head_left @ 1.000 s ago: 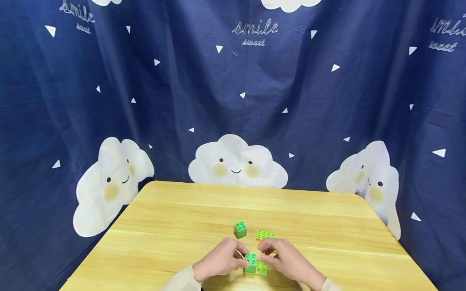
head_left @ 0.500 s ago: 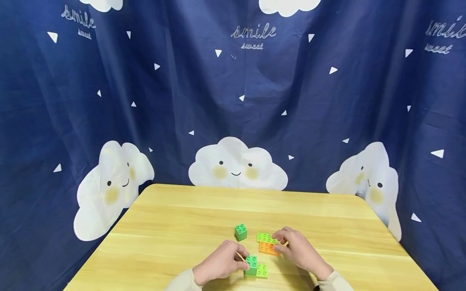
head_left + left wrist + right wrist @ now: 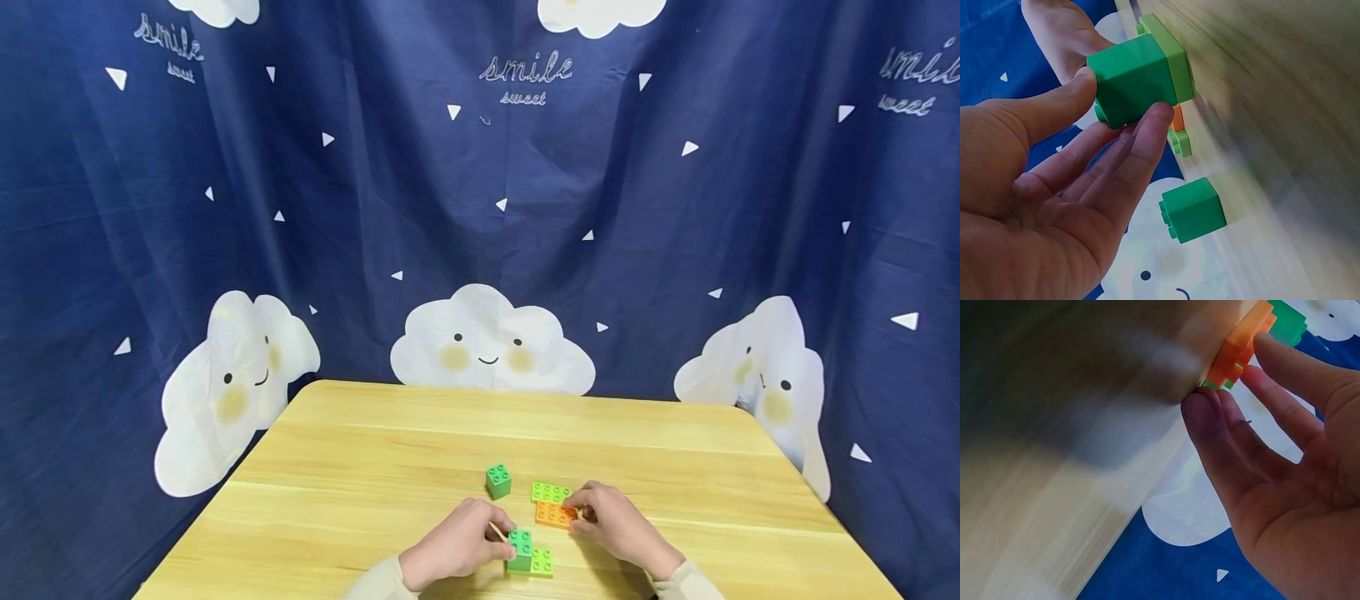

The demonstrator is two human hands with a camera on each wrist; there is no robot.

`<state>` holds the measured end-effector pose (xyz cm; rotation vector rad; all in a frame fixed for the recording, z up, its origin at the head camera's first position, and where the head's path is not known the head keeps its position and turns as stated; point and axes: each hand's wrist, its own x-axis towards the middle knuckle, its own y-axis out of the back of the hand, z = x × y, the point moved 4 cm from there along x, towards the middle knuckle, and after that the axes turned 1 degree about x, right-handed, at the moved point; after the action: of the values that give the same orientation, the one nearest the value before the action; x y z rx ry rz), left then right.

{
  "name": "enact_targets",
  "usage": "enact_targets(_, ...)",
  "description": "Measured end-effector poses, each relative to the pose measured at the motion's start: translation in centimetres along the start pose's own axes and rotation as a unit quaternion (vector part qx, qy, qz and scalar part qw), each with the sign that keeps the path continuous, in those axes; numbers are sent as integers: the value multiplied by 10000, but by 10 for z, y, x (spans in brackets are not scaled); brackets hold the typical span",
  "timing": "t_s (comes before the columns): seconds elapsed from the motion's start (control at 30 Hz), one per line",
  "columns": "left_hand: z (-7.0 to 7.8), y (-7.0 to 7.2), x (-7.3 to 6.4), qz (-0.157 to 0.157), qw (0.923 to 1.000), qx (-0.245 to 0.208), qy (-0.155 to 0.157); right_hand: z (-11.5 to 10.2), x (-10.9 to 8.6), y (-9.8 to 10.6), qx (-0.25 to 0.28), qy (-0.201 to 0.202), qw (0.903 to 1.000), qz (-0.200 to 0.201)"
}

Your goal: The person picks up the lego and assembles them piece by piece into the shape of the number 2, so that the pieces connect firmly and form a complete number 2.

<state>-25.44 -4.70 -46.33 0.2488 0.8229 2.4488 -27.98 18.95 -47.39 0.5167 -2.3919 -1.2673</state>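
In the head view my left hand [image 3: 461,540] pinches a green two-by-two brick [image 3: 519,550] between thumb and fingers. That brick sits upright on the left half of a thin lime-green building plate [image 3: 542,562]. My right hand [image 3: 618,527] has its thumb and fingertips at the right end of a thin orange building plate [image 3: 551,514], pinching it. Right behind the orange plate lies a second lime-green plate [image 3: 551,492]; whether the two overlap, I cannot tell. The left wrist view shows the thumb and fingers on the sides of the green brick [image 3: 1135,81].
Another green two-by-two brick [image 3: 498,481] stands by itself behind my left hand, studs up. Everything lies on a wooden table [image 3: 360,467]. A dark blue curtain [image 3: 360,167] with cloud prints hangs behind the table.
My right hand has moved from beside the front lime plate to the right, to the orange plate's right end, and its fingers have closed there. My left hand keeps hold of the green brick.
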Motion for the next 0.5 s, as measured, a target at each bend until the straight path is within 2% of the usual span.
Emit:
enact_targets(0.37,-2,-2,-1,37,10000,-8,-35,-1,-2,1,40,-243,9997,23)
enact_targets(0.5,-2,-2,-1,48,10000,3,-9,-2,-2,0,-105,-286,9995,60)
